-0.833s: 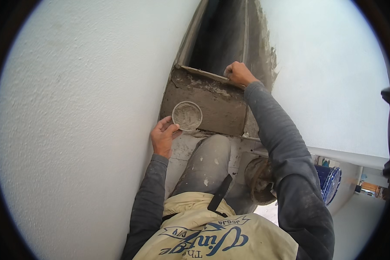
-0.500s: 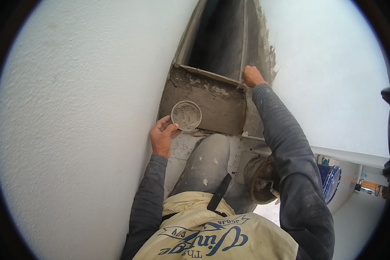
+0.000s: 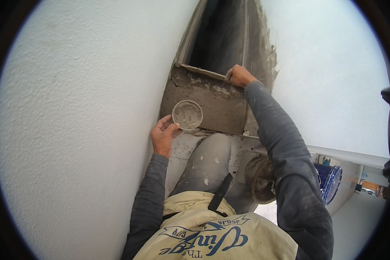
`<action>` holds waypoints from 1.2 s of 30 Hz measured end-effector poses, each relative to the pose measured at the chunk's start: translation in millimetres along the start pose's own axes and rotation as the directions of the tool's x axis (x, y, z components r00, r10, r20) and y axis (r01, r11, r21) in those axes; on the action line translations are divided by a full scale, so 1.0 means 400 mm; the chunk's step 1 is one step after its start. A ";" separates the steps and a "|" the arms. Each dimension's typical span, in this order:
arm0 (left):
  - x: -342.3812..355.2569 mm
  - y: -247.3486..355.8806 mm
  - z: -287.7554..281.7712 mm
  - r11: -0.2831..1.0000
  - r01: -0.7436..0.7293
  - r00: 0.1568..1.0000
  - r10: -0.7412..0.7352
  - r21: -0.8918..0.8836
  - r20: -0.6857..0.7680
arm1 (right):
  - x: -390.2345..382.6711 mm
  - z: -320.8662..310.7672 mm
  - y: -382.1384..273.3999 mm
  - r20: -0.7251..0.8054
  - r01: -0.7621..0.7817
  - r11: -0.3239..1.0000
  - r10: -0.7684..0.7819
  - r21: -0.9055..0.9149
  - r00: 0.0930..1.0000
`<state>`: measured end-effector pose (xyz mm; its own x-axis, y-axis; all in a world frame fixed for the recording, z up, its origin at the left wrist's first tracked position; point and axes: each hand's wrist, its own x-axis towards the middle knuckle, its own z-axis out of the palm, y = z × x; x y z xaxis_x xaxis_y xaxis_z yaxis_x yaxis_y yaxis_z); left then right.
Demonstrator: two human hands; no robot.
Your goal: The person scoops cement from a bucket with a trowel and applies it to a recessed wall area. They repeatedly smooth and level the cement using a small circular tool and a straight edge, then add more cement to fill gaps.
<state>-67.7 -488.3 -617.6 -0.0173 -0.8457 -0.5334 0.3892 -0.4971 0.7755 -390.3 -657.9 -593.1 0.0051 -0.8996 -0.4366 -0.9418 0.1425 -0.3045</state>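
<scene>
My left hand (image 3: 164, 134) grips the rim of a small round tub (image 3: 187, 114) of grey mortar, held level with my bent knee (image 3: 203, 169). My right hand (image 3: 240, 74) is closed at the top edge of a grey mortar-coated ledge (image 3: 203, 102), by its right end; what its fingers hold is hidden. Beyond the ledge is a dark, narrow opening (image 3: 216, 32) with rough plastered sides (image 3: 264, 43).
A textured white wall (image 3: 73, 121) runs along my left, and a smooth white wall (image 3: 329, 82) stands on my right. A dirty bucket (image 3: 255, 177) sits beside my knee, with a blue pail (image 3: 330, 182) further right.
My right hand moved right to the opening's side about half a second ago and is now back leftward at the ledge's edge. My left hand and the tub have barely moved.
</scene>
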 end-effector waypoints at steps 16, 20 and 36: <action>0.005 -0.008 -0.001 1.000 0.004 1.000 -0.004 0.022 -0.019 | -0.107 -0.140 -0.184 -0.600 0.345 0.937 -0.243 0.059 0.762; 0.004 -0.004 0.008 1.000 -0.010 1.000 0.010 0.025 0.003 | -0.067 0.049 -0.108 -0.625 0.251 0.964 -0.143 0.088 0.767; 0.000 -0.085 -0.028 0.991 0.049 0.999 -0.051 0.128 0.017 | -0.086 0.143 -0.027 -0.775 0.238 0.936 0.054 0.258 0.630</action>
<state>-70.9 -469.3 -647.8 -0.0531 -0.8222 -0.5667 0.2671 -0.5586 0.7853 -361.3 -604.7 -623.1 -0.3078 -0.8789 0.3644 -0.7936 0.0259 -0.6079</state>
